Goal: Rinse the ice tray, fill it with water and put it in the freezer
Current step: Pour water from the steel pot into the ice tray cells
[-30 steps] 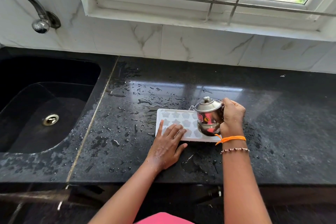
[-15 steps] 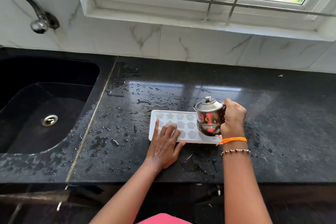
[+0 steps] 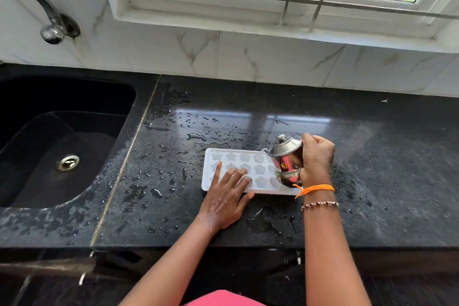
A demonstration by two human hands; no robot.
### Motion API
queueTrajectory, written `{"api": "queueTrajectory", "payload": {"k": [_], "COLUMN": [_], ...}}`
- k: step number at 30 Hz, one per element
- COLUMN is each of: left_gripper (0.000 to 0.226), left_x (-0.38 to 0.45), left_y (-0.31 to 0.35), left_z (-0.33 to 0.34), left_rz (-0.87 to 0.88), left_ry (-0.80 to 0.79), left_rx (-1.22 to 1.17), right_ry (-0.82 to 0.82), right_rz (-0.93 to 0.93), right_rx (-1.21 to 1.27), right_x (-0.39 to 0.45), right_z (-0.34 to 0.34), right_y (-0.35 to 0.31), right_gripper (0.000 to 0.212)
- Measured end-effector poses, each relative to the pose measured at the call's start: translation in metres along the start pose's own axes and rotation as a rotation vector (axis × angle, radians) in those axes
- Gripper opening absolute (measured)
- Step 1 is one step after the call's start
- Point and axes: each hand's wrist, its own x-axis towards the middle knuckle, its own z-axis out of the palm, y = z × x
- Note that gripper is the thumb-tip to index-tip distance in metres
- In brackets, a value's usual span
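Now filling the ice tray from a small steel kettle.

Head view: the white tray is lying flat on the wet black surface, well to the right of the sink. The left hand is pressing down on the tray's near edge, fingers spread and released; the right hand is clenching the kettle's handle, tipping its spout over the tray's right end. Judging by this, filling is underway; next, the pour needs working across the moulds, then a level carry to the freezer.
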Motion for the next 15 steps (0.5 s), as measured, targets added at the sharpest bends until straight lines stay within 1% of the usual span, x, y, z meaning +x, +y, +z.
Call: {"api": "queueTrajectory", "payload": {"k": [3, 6, 10, 15], "left_gripper": [0.031, 0.031, 0.037, 0.040], "left_x": [0.0000, -0.0003, -0.0004, -0.0002], "left_y": [0.0000, -0.0004, -0.0002, -0.0002], "left_z": [0.0000, 0.0000, 0.0004, -0.0004], "left_rz": [0.009, 0.023, 0.053, 0.060], "left_ry": [-0.010, -0.009, -0.021, -0.043], "left_rx": [-0.010, -0.020, -0.018, -0.021], "right_ry": [-0.007, 0.001, 0.003, 0.000], "right_rz": [-0.013, -0.005, -0.001, -0.019], "right_rx": [-0.051, -0.049, -0.039, -0.062], "right_x": [0.0022, 0.0027, 0.0023, 0.0040], "right_z": [-0.0005, -0.0008, -0.0013, -0.0022], "right_y": [0.0023, 0.0022, 0.0016, 0.0020], "right_gripper": [0.045, 0.045, 0.048, 0.045]}}
